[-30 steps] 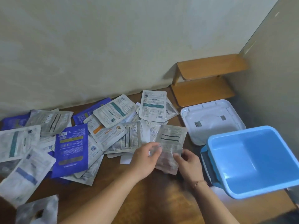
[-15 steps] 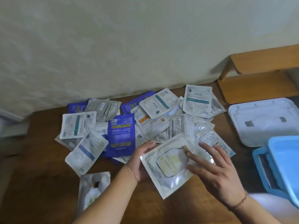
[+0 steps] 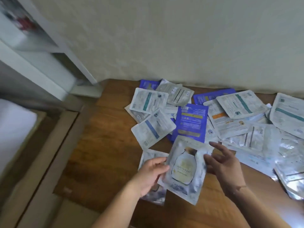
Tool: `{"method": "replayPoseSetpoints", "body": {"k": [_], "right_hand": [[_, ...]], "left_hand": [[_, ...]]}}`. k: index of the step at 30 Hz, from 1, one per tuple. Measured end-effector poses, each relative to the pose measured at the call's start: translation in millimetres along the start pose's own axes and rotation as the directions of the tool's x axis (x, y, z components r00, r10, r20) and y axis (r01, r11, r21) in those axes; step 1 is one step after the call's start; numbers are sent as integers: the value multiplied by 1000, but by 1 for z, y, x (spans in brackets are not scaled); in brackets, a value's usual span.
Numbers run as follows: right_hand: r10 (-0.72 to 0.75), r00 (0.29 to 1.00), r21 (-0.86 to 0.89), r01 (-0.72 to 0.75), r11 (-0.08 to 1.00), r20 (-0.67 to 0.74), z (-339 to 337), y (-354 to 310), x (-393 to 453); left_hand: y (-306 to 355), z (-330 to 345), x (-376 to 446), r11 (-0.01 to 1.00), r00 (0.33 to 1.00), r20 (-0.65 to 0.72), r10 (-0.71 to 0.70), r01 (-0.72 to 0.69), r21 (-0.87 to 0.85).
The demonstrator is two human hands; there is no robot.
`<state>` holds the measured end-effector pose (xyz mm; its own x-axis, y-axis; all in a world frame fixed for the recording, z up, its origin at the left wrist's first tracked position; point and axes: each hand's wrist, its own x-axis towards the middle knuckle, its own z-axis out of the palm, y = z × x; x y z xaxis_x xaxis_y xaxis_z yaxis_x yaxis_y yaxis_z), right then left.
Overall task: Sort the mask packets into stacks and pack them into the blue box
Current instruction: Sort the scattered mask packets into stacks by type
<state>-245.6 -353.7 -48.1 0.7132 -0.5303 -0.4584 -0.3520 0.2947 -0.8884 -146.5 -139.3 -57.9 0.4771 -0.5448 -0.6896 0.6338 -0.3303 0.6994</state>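
packet [image 3: 184, 170]: light, floppy, slick, we judge | left hand [image 3: 152, 174] fingers pinch its edge | right hand [image 3: 225, 165] fingers spread, holding nothing | best grip: sealed edges

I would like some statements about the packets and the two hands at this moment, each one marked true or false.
1. The left hand holds the bottle-print packet by its left edge. True.
2. The right hand is closed in a fist around that packet. False: its fingers are spread and relaxed at the packet's right edge.
3. The blue box is in view, filled with packets. False: no blue box shows in the picture.
4. A dark blue packet lies in the pile beyond the held packet. True.
5. Another packet lies on the wooden table under the left hand. True.
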Motion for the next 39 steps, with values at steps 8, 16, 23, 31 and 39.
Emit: {"method": "replayPoseSetpoints", "body": {"k": [8, 16, 23, 31, 39], "right_hand": [[3, 995, -549, 55, 834, 104, 86, 43, 18], [-109, 983, -741, 182, 646, 147, 106, 59, 18], [-204, 949, -797, 314, 516, 241, 106, 67, 15], [-227, 958, -835, 268, 481, 177, 106, 74, 29], [-239, 951, -839, 287, 462, 193, 102, 76, 31]], "left_hand": [[-47, -69, -42, 837, 887, -354, 296, -63, 543], [-62, -85, -49, 556, 902, -282, 326, 58, 829], [-72, -91, -55, 252, 949, -48, 312, -34, 967], [-89, -85, -48, 239, 919, -43, 391, -56, 969], [-94, -86, -47, 279, 927, -67, 370, -42, 959]]}}
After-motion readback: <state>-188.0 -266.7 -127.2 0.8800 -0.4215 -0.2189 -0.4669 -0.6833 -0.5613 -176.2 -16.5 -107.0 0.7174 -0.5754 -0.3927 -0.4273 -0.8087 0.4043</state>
